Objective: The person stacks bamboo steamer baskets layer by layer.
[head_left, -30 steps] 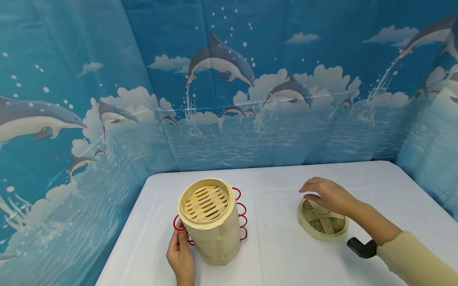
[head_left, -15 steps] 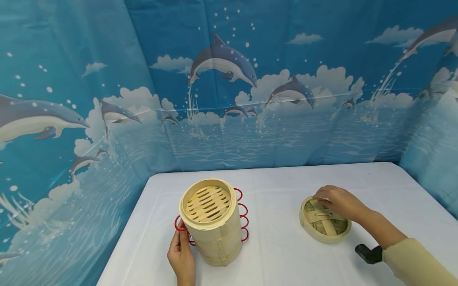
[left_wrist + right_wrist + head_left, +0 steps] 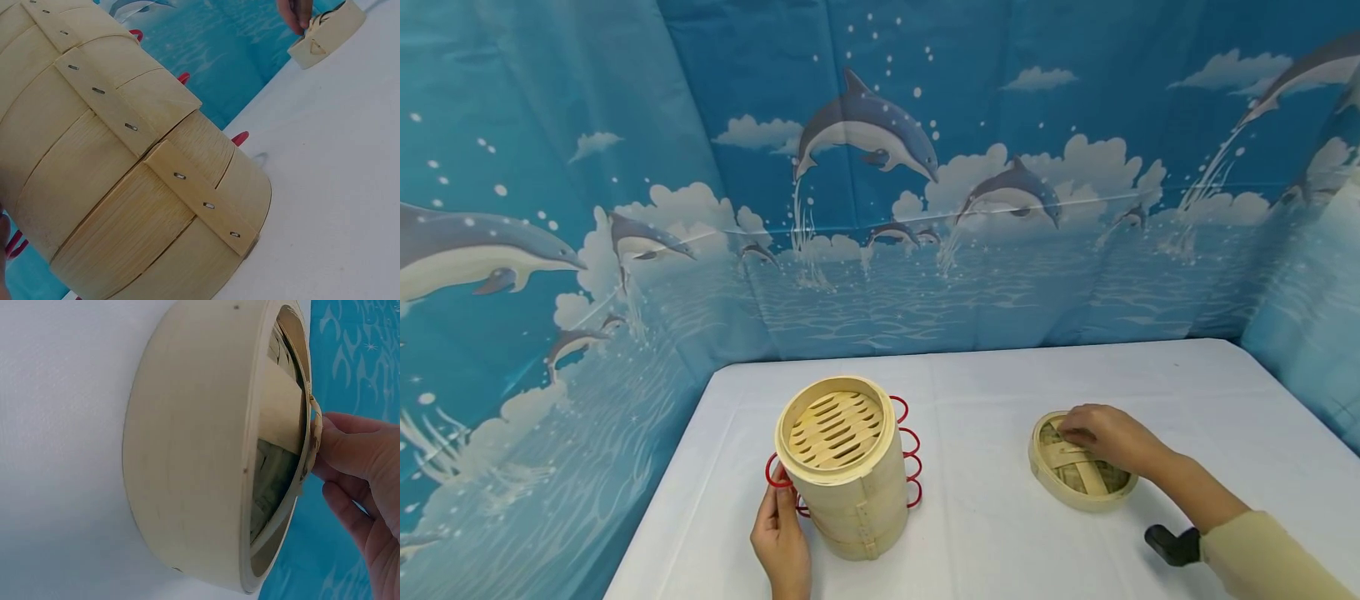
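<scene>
A stack of bamboo steamer baskets (image 3: 857,508) stands upright at the left of the table, its slatted top tier (image 3: 837,427) uncovered. Red loops stick out on both sides of it. My left hand (image 3: 781,542) is at the stack's left side, its fingertips gripping the upper red loop (image 3: 772,473). To the right lies the round bamboo steamer lid (image 3: 1078,493), woven side up. My right hand (image 3: 1108,435) pinches the thin cane loop handle (image 3: 316,434) on its top between thumb and fingers, as the right wrist view shows.
A white cloth covers the table (image 3: 970,533). Behind and beside it hangs a blue curtain (image 3: 880,283) printed with dolphins. A black curved piece (image 3: 1172,546) sits at my right wrist by the sleeve (image 3: 1262,554).
My right hand has come down onto the lid from above and taken hold of its handle. The left hand and the steamer stack have stayed in place.
</scene>
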A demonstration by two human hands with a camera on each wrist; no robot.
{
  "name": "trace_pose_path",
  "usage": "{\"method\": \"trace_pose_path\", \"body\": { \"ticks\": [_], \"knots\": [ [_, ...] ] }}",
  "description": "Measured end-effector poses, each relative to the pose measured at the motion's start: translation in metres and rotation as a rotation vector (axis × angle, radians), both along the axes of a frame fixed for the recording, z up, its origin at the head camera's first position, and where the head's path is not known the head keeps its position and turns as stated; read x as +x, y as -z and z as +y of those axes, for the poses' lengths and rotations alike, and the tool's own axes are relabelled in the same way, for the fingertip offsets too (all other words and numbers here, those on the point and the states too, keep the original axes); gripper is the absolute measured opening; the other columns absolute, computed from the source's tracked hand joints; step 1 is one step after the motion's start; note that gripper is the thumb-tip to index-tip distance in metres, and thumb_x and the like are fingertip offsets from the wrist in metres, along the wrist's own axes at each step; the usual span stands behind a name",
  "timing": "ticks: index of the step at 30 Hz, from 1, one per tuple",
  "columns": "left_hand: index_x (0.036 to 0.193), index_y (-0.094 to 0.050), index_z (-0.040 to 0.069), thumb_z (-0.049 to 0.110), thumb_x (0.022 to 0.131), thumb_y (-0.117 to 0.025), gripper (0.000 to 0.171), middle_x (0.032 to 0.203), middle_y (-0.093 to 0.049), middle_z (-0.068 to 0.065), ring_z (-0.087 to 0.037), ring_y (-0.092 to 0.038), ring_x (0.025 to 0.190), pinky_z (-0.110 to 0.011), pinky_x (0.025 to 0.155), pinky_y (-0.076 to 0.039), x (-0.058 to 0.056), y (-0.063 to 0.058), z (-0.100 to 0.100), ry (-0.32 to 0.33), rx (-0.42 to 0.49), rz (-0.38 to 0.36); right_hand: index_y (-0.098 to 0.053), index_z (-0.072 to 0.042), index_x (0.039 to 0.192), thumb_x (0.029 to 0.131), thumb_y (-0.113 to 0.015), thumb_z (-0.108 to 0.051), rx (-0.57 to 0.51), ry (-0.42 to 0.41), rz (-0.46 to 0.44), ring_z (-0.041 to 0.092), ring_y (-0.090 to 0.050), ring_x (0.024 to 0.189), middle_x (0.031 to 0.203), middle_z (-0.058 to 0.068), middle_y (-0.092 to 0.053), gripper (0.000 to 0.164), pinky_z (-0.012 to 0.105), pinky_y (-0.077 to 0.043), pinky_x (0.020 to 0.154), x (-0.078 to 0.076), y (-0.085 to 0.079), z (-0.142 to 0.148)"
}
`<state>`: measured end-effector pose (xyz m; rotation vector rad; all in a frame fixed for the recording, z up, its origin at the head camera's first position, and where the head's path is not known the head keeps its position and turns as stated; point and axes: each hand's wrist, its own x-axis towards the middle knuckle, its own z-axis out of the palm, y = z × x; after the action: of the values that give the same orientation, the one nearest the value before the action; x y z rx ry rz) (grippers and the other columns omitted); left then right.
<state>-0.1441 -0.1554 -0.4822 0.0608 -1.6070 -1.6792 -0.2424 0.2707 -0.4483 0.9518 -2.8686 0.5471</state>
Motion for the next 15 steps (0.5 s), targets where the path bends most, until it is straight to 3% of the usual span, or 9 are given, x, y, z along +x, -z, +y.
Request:
{"method": "trace_pose_path", "body": {
  "ticks": [8,15],
  "knots": [
    [0.120,-0.047,-0.019,0.001,0.097,-0.042,0.031,0.120,-0.058,-0.001,-0.008,-0.054,0.109,-0.020,0.087,-0.046,0.0007,-0.0011,0.0001,0.026,0.027,0.031,-0.071,-0.007,0.088,0.076,-0.070,0.002,-0.025,0.006,0.031,0.018,-0.062,0.079,0.084,-0.005,-0.064,0.015,0.030,-0.054,0.066,0.0014,0.0039,0.0010],
    [0.120,-0.052,-0.014,0.003,0.096,-0.045,0.030,0.116,-0.061,-0.001,-0.007,-0.055,0.107,-0.017,0.085,-0.047,-0.0001,-0.0002,0.0001,-0.021,-0.029,-0.003,-0.071,-0.006,0.089,0.076,-0.069,0.003,-0.065,0.013,0.033,0.021,-0.063,0.082,0.086,-0.002,-0.065,0.016,0.032,-0.055,0.068,0.0018,0.0083,0.0044]
  ]
}}
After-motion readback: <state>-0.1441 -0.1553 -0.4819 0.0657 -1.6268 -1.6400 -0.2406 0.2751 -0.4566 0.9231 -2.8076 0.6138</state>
